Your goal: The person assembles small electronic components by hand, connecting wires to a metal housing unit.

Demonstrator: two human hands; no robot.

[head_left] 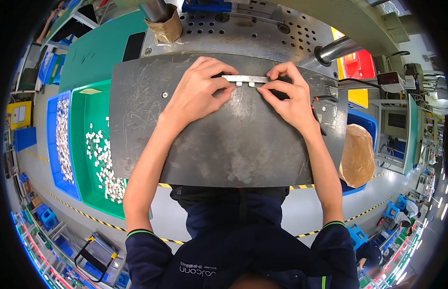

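Observation:
A narrow silvery metal strip [246, 78] lies crosswise near the far part of the dark, scratched work plate [224, 144]. Two small white pieces [239, 84] sit along its near edge. My left hand [200, 89] pinches the strip's left end between thumb and fingers. At the opposite end, my right hand [289, 94] grips the strip with bent fingers, its thumb and forefinger close to the right white piece. Whether the fingertips also hold small white pieces is hidden.
Left of the plate, a green bin [79, 159] holds many small white parts, beside a blue bin [53, 130] of similar parts. Pliers [325, 98] lie at the plate's right. Behind stand a perforated metal bed [253, 29] and a steel column [332, 50]. A brown paper bag [356, 154] is at right.

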